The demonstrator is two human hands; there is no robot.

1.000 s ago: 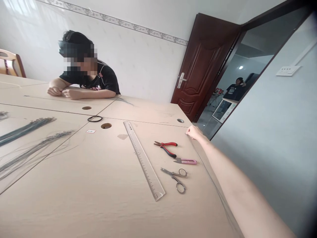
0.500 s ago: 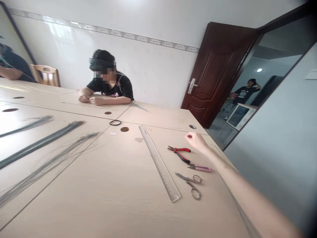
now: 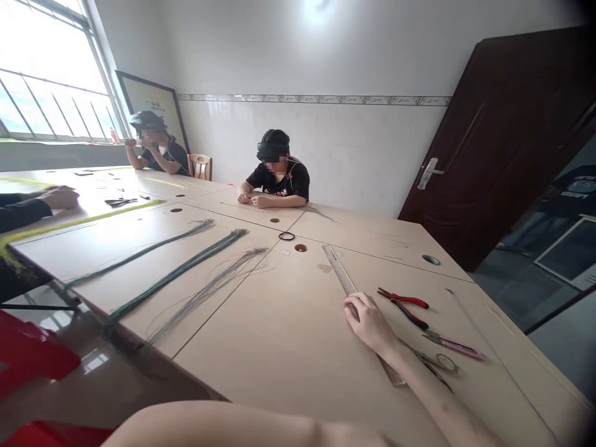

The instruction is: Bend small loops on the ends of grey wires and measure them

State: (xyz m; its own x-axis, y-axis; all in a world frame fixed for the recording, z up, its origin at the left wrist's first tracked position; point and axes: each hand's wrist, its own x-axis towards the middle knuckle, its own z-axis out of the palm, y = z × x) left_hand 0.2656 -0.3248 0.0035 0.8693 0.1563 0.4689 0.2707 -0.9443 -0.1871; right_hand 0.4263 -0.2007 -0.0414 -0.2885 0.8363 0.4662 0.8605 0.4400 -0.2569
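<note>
My right hand (image 3: 370, 321) lies over the middle of a clear plastic ruler (image 3: 336, 264), its fingers curled on the ruler's edge. Beside it on the table are pliers (image 3: 410, 308) with red and dark handles, and pink-handled thread snips (image 3: 454, 345). Metal scissors (image 3: 446, 362) lie partly behind my right forearm. A thin dark strand (image 3: 488, 341) stretches along the table at the right. Across the bottom shows my bare left arm (image 3: 223, 425); my left hand is out of the picture.
Several bundles of grey-green strands (image 3: 181, 268) lie on the table's left. A black ring (image 3: 287, 236) sits near a cable hole (image 3: 300, 248). Two people sit at the far side, and another person's hand (image 3: 60, 197) rests at left. Red stools (image 3: 32, 354) stand below the edge.
My right hand has moved from beyond the pliers, beside the table's right edge, onto the ruler. The view has swung left, bringing in the window, more table and my left arm.
</note>
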